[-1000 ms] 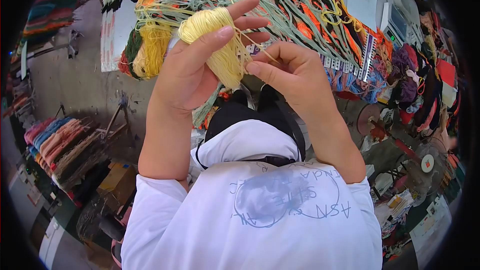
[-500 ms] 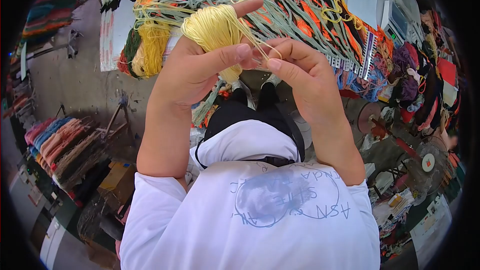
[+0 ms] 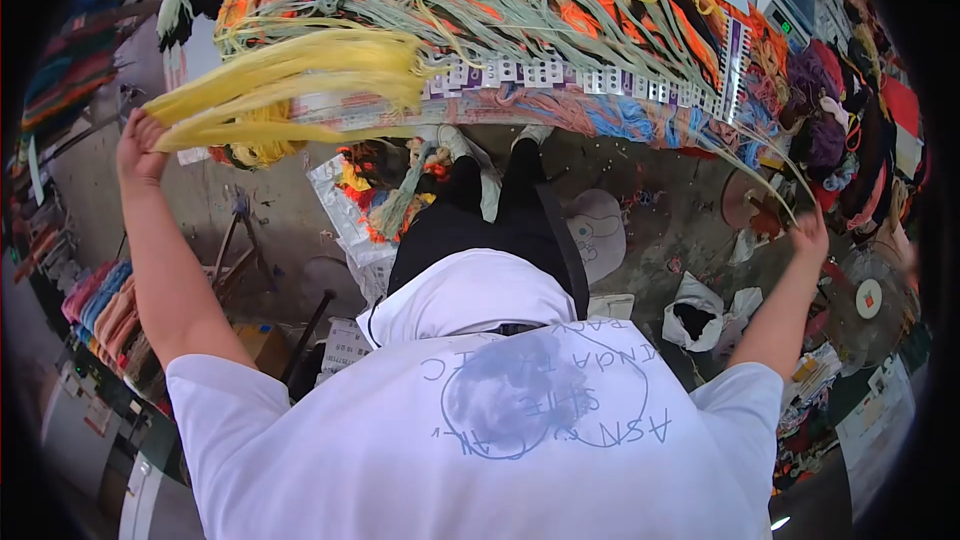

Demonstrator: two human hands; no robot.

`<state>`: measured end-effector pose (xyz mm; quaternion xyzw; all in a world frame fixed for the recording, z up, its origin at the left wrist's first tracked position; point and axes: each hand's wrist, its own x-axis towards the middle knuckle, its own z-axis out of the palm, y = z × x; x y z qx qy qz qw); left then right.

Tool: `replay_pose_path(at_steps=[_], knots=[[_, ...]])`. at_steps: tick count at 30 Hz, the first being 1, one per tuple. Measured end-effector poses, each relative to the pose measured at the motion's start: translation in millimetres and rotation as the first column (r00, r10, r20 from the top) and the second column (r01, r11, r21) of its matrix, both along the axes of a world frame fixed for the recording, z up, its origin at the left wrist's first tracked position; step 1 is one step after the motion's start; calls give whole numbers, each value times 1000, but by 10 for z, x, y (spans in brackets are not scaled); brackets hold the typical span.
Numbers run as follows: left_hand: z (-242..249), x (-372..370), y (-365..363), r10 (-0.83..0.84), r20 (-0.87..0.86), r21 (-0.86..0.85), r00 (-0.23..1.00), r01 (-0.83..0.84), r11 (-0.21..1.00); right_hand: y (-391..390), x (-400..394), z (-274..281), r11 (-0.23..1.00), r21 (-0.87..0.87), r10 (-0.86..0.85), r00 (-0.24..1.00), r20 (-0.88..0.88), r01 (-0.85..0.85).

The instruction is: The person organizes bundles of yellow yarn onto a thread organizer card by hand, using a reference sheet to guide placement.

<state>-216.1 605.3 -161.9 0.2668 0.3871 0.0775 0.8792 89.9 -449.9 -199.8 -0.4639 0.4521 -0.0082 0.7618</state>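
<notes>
Far out to the left, my left hand [image 3: 143, 145] is closed around one end of a yellow skein of thread [image 3: 290, 70]. The skein streams rightward in loose, motion-blurred strands over the table's front edge. My right hand [image 3: 808, 236] is stretched out far to the right, its fingers closed on a few pale yellow thread ends [image 3: 775, 185]. These strands run up and left from it, passing over the front of the table. Beneath the skein lie pale green and orange threads [image 3: 500, 0] spread across the table.
White punched cards [image 3: 600, 80] line the table's front edge. A scale [image 3: 785, 5] stands at the back right, with purple yarn [image 3: 825, 80] nearby. On the floor are a white bag [image 3: 692, 312] and a stool [image 3: 597, 230]. Coloured skeins [image 3: 105, 300] hang on a rack at left.
Both hands have moved widely apart, left and right. The yellow skein, bundled round my left hand before, is now unfurled into long strands.
</notes>
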Motion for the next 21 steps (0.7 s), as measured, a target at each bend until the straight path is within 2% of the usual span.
replay_pose_path(at_steps=[1,2,3,4,5,6,7,8,9,10,11,12,13,14,16,17,18,20,21], knots=[[-60,-38,217,99,39,-20,994,-99,995,-926,24,-169,974,-141,-177,984,15,177],[-76,20,286,195,-14,116,981,-192,974,-881,-32,9,931,-300,-210,977,21,206],[-54,177,119,134,37,107,990,-137,985,-698,-45,219,863,-450,-242,970,31,229],[-47,408,-252,71,85,100,994,-79,992,-156,-90,373,857,-513,-52,998,18,54],[-106,654,-687,48,26,128,998,-51,990,576,-132,438,842,-532,104,995,-7,-91],[-275,817,-1121,-55,-4,252,998,54,966,1271,-157,390,804,-547,258,966,-34,-234],[-677,932,-1493,-67,-145,444,987,125,887,1692,-283,87,691,-586,545,838,38,-423],[-934,1089,-1936,-162,-273,260,948,234,937,1588,-218,-503,704,-399,644,765,10,-587],[-1030,1277,-2632,-279,-323,449,905,405,796,2603,-386,-543,616,-490,628,760,-167,-617],[-1183,1397,-3080,-400,-331,352,854,505,788,3040,-537,-858,509,-499,797,603,-33,-701],[-1375,1467,-3403,-442,-486,281,754,614,738,3516,-610,-984,448,-402,815,550,-182,-798],[-1570,1499,-3686,-474,-467,257,746,628,735,3925,-684,-1139,451,-354,836,527,-153,-819],[-1821,1487,-3897,-463,-422,236,779,587,774,4217,-742,-1449,372,-425,876,463,-132,-825],[-1822,1544,-4056,-513,-493,201,703,666,718,4483,-773,-1523,292,-409,911,382,-156,-865],[-1988,1591,-4267,-448,-556,259,700,658,707,4826,-899,-1909,220,-536,923,352,-158,-815],[-2099,1588,-4298,-397,-589,318,704,653,687,4923,-929,-1941,144,-578,929,311,-201,-803],[-2160,1583,-4301,-397,-596,306,698,654,691,4985,-947,-1963,64,-615,932,267,-245,-786],[-2244,1585,-4265,-425,-649,388,631,755,528,5045,-948,-1996,47,-604,921,269,-283,-796],[-2197,1608,-4291,-410,-626,348,664,707,616,5056,-939,-1994,54,-594,897,300,-324,-803]])
